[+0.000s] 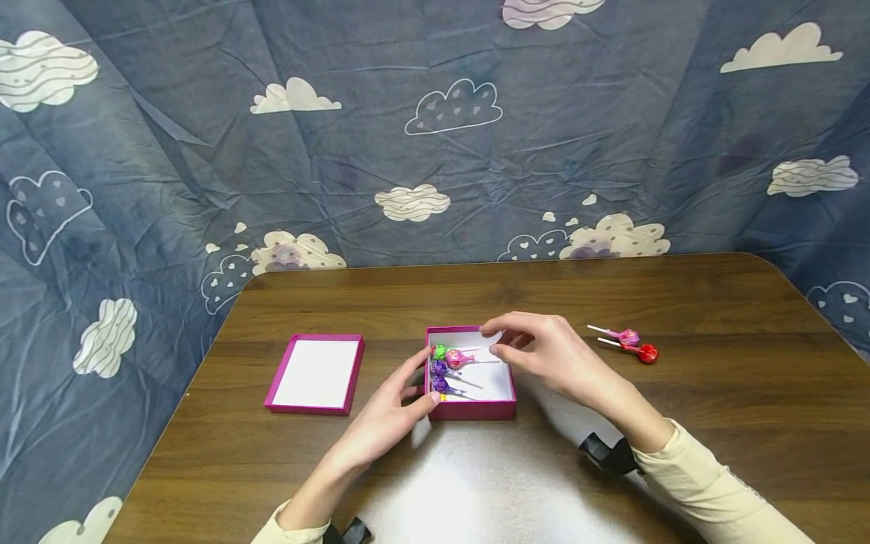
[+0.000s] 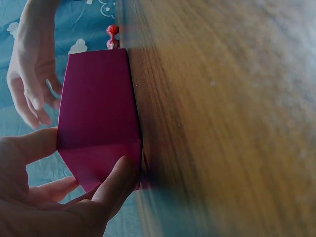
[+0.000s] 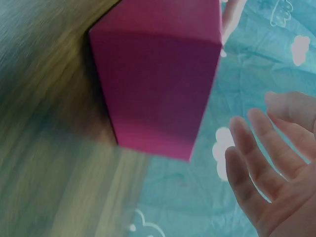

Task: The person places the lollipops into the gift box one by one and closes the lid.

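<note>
My left hand (image 1: 384, 412) grips the left side of the box (image 1: 473, 410) on the table (image 1: 224, 468) while my right hand (image 1: 549, 345), fingers apart and empty, hangs over the box's right rim — dip too low and I could knock the pink lollipop (image 1: 458, 359) inside askew.

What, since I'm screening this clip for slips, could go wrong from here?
The right hand hovers over the right part of the box, so it might nudge the lollipops inside out of place. The left hand holds only the box's left side, so a bump on the right could turn it. The two loose lollipops have round heads and lie to the right, so an outward sweep might set them rolling.
</note>
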